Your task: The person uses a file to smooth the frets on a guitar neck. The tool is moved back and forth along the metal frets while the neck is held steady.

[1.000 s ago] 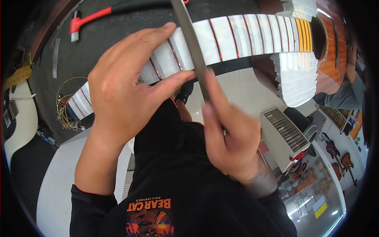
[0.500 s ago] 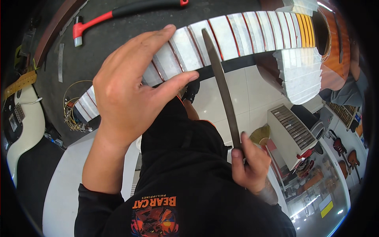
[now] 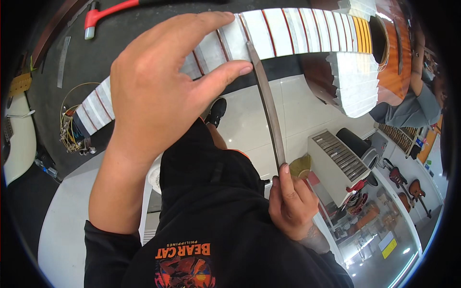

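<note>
A guitar neck (image 3: 281,33) lies across the top, its fretboard masked with white tape strips and its frets showing reddish between them. My left hand (image 3: 149,81) straddles the neck, fingertips at the far edge and thumb along the near edge. In my right hand (image 3: 294,206) is a long, flat, dark metal file (image 3: 270,110), gripped at its lower end. The file's tip meets the fretboard by a fret near its near edge, close to my left thumb. Yellow tape (image 3: 362,34) covers the last frets beside the soundhole.
Taped paper (image 3: 355,86) covers part of the brown guitar body (image 3: 398,72). On the dark bench lie a red-and-black mallet (image 3: 101,18), a steel ruler (image 3: 63,62) and coiled strings (image 3: 72,129). A cream electric guitar (image 3: 21,134) is at left. A tool box (image 3: 338,163) and glass case (image 3: 384,240) stand right.
My left hand has slid along the neck toward the guitar body. The file tip has come nearer the neck's near edge, and the view has shifted slightly.
</note>
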Demonstrator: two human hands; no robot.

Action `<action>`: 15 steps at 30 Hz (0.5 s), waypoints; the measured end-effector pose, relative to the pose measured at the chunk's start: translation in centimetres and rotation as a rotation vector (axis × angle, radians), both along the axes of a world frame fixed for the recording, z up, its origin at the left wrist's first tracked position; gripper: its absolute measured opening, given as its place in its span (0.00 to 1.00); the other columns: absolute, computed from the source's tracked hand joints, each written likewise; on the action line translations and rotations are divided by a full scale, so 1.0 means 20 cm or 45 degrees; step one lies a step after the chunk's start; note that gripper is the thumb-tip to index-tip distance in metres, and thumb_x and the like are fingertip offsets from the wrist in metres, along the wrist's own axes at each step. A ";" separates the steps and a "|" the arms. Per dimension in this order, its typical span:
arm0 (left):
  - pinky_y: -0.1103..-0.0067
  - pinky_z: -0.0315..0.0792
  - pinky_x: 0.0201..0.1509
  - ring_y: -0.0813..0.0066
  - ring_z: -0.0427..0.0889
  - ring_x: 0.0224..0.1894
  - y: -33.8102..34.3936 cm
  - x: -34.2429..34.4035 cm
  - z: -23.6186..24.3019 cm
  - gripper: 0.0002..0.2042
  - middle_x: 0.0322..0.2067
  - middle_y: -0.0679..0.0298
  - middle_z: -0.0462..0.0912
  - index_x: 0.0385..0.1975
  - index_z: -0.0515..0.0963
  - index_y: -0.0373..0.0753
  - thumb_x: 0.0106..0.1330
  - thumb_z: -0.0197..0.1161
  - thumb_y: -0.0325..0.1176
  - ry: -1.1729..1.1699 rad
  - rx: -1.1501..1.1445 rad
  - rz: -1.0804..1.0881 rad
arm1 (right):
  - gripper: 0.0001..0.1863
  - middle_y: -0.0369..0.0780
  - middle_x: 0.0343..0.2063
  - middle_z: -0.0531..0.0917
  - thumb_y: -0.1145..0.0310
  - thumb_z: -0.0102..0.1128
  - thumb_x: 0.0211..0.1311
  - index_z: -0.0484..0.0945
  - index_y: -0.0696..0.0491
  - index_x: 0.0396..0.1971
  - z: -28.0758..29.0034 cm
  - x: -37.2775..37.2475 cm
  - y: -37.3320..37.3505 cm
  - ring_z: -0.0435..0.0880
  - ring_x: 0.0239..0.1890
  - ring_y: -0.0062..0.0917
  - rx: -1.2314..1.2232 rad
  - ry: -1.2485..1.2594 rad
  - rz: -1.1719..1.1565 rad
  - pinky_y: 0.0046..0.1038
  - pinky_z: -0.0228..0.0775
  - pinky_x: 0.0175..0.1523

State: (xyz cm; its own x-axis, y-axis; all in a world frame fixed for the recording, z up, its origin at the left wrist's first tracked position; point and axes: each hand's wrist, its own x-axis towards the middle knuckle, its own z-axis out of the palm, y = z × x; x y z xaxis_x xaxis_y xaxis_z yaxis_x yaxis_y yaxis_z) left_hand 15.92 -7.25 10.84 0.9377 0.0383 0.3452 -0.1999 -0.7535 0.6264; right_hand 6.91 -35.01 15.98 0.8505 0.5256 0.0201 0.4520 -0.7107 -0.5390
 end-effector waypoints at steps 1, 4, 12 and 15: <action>0.75 0.80 0.52 0.65 0.90 0.45 0.00 0.00 0.00 0.24 0.45 0.58 0.90 0.49 0.86 0.35 0.50 0.84 0.32 -0.007 -0.002 -0.004 | 0.32 0.38 0.24 0.79 0.86 0.71 0.51 0.80 0.61 0.60 0.00 -0.01 0.00 0.77 0.18 0.25 -0.035 -0.015 -0.007 0.27 0.70 0.24; 0.74 0.80 0.51 0.63 0.90 0.45 -0.01 0.00 -0.01 0.25 0.45 0.58 0.90 0.49 0.86 0.36 0.50 0.84 0.34 -0.018 -0.003 0.008 | 0.32 0.37 0.23 0.77 0.85 0.71 0.51 0.79 0.61 0.61 0.01 0.00 0.04 0.76 0.18 0.25 -0.111 -0.036 -0.017 0.28 0.70 0.24; 0.73 0.81 0.49 0.59 0.90 0.43 -0.01 -0.01 -0.01 0.27 0.43 0.56 0.90 0.48 0.86 0.36 0.48 0.84 0.40 0.023 0.004 0.089 | 0.31 0.37 0.20 0.73 0.82 0.70 0.59 0.78 0.58 0.65 -0.03 0.41 0.41 0.72 0.16 0.26 -0.160 -0.088 -0.015 0.30 0.69 0.24; 0.72 0.81 0.48 0.58 0.90 0.43 0.00 -0.02 -0.01 0.27 0.44 0.55 0.90 0.47 0.86 0.36 0.47 0.84 0.40 0.029 -0.024 0.107 | 0.30 0.38 0.19 0.73 0.83 0.70 0.59 0.78 0.58 0.64 -0.01 0.36 0.36 0.72 0.17 0.26 -0.171 -0.097 -0.023 0.30 0.69 0.24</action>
